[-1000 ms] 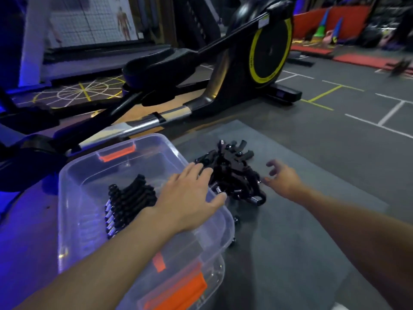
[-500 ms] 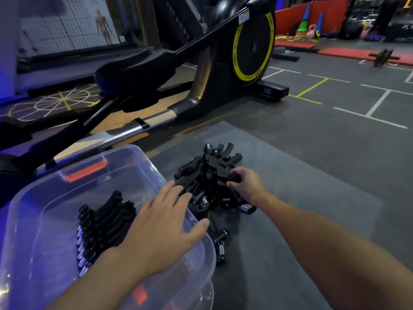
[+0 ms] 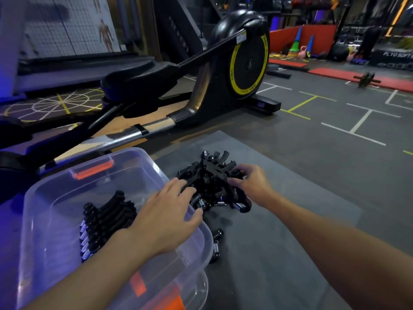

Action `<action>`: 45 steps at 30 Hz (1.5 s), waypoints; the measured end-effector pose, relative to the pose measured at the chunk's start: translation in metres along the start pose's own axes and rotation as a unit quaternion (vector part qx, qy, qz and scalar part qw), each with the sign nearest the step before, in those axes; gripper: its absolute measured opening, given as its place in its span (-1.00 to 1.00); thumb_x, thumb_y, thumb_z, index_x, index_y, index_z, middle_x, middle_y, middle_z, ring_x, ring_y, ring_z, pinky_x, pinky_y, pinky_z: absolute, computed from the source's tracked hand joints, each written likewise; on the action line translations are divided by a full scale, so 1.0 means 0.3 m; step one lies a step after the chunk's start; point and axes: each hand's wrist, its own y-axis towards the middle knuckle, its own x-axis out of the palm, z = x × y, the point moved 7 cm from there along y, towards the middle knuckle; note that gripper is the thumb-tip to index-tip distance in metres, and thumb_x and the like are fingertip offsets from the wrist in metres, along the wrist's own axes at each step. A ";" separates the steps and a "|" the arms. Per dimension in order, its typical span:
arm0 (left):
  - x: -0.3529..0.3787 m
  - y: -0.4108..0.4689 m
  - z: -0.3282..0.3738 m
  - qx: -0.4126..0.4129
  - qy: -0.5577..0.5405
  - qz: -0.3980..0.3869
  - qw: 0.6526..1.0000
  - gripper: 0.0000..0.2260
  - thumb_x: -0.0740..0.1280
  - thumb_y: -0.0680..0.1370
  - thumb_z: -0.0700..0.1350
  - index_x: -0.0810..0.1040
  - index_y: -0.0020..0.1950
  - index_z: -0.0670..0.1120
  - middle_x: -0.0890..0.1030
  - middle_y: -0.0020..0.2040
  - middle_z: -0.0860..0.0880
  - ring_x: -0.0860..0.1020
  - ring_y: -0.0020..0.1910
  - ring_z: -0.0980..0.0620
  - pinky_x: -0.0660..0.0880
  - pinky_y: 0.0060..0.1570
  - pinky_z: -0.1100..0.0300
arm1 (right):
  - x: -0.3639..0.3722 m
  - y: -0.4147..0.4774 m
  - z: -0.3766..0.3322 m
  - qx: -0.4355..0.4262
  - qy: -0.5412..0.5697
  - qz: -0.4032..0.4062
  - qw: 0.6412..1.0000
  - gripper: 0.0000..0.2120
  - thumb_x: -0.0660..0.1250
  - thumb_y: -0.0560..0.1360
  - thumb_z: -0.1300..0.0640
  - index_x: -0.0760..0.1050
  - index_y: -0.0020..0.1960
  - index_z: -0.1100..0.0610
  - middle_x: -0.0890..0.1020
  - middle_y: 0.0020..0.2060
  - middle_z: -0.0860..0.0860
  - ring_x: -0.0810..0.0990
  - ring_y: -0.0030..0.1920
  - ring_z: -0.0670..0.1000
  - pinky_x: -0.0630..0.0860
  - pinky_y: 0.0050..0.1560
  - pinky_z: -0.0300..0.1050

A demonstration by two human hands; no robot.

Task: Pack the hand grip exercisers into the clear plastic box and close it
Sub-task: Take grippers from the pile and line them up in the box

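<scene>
Nearest, lower left: a clear plastic box (image 3: pixel 40 209) stands open-topped at the left of a grey mat (image 3: pixel 290 242). An orange latch (image 3: pixel 93 170) sits on its far wall. Inside, a row of hand grip exercisers (image 3: pixel 107 222) lies packed side by side, with black handles up and metal springs towards the near side.

The person's left grip (image 3: pixel 165 218), a bare hand, lies palm down over the box's right rim. It is wide, with the fingers straight and spread, and holds nothing. Whether the fingertips touch the heap ahead cannot be told.

One loose exerciser (image 3: pixel 217 245) lies on the mat just beside the box's right corner.

Just beyond the box's right wall, a pile of hand grip exercisers (image 3: pixel 207 182) rests tangled on the mat. The right grip (image 3: pixel 250 184) is narrow. Its fingers and thumb curl onto black handles at the pile's right side.

Behind the box runs the silver rail (image 3: pixel 134 133) of a black exercise machine (image 3: pixel 207 90), which carries a yellow-ringed wheel (image 3: pixel 248 63).

Farthest is the dark floor (image 3: pixel 335 153) marked with white and yellow lines, and past it a red floor pad (image 3: pixel 335 74).
</scene>
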 end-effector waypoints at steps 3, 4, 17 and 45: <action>-0.073 -0.010 0.002 0.011 -0.012 0.050 0.999 -0.54 0.13 0.62 0.14 0.28 0.49 0.04 0.25 0.48 0.10 0.15 0.50 0.14 0.17 0.40 0.17 | -0.080 -0.025 -0.168 -0.047 0.016 0.030 0.998 -0.83 0.53 0.39 0.15 0.59 -0.07 0.01 0.60 -0.29 -0.13 0.50 -0.42 -0.25 0.38 -0.35 -0.39; -0.104 -0.014 -0.001 0.012 -0.019 0.067 0.998 -0.55 0.14 0.62 0.13 0.28 0.49 0.03 0.27 0.47 0.10 0.18 0.48 0.13 0.19 0.40 0.16 | -0.106 -0.038 -0.230 -0.067 0.026 0.049 0.996 -0.82 0.53 0.39 0.15 0.60 -0.06 0.03 0.59 -0.31 -0.15 0.49 -0.42 -0.26 0.37 -0.35 -0.42; -0.447 -0.218 -0.201 -0.092 -0.140 0.194 0.966 -0.76 0.35 0.53 0.04 0.45 0.17 0.09 0.54 0.08 0.09 0.52 0.10 0.03 0.51 0.06 0.01 | -0.002 -0.351 -0.822 -0.189 0.245 -0.076 0.948 -0.89 0.44 0.49 0.24 0.56 -0.01 0.13 0.65 -0.21 0.10 0.67 -0.25 0.00 0.59 -0.27 -0.18; -0.231 -0.398 -0.466 -0.143 -0.123 0.118 0.975 -0.95 0.37 0.55 -0.16 0.59 0.00 -0.07 0.57 -0.07 0.04 0.54 -0.09 0.05 0.52 -0.03 0.11 | 0.360 -0.393 -0.736 -0.185 -0.026 -0.152 0.971 -0.77 0.50 0.42 0.04 0.55 0.03 0.04 0.59 -0.27 -0.03 0.52 -0.30 -0.09 0.50 -0.21 -0.18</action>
